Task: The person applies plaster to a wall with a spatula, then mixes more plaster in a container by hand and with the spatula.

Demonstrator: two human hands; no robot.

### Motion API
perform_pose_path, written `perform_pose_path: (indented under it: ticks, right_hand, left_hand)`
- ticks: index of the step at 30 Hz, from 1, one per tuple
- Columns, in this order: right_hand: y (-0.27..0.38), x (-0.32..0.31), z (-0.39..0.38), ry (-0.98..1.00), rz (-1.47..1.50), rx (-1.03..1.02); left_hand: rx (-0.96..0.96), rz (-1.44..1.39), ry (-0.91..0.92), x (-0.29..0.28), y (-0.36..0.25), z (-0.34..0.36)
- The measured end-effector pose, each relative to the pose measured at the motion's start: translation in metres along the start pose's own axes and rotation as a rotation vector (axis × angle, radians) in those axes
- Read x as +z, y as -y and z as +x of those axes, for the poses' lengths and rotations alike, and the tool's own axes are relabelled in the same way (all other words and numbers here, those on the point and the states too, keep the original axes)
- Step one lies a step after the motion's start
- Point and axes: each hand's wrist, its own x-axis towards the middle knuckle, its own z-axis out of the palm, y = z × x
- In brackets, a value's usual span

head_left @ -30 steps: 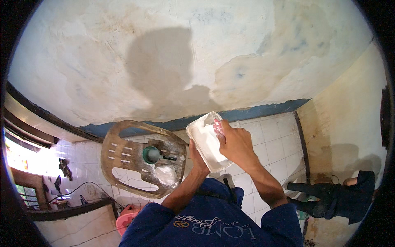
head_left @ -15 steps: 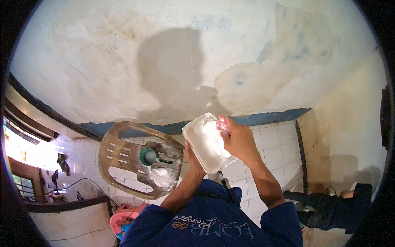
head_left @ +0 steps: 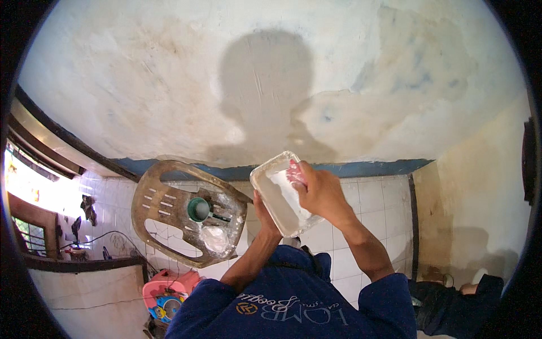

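A white rectangular plastic tub [head_left: 280, 210] is held up in front of me, tilted, with wet white paste [head_left: 292, 193] spread inside it. My left hand [head_left: 266, 219] grips the tub by its left side; most of its fingers are hidden beneath. My right hand [head_left: 323, 195] is closed around a red object [head_left: 294, 171] smeared with white, over the tub's right half. Its working end is hidden by the hand and paste, so its exact kind cannot be made out.
A dirty brown plastic chair [head_left: 164, 195] stands at the left, bearing a green dipper [head_left: 198, 209] and a white plastic bag [head_left: 215, 239]. The patchy wall [head_left: 169, 101] rises ahead. Pink plastic furniture [head_left: 164, 285] is at the lower left, dark cloth [head_left: 457, 302] at the lower right.
My right hand and the red object have shifted slightly left across the tub, and the paste inside is spread differently. The left hand keeps its hold. The view has turned slightly.
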Motion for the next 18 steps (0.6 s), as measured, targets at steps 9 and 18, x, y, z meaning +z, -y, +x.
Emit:
perform_pose_path:
  ticks: [9, 18]
  right_hand:
    - [-0.024, -0.008, -0.005, 0.097, -0.019, 0.004]
    - [-0.034, -0.018, -0.019, 0.068, -0.027, -0.019]
  left_hand:
    - [0.102, 0.033, -0.018, 0.012, 0.029, 0.005]
    - [0.115, -0.06, -0.04, 0.005, 0.06, 0.01]
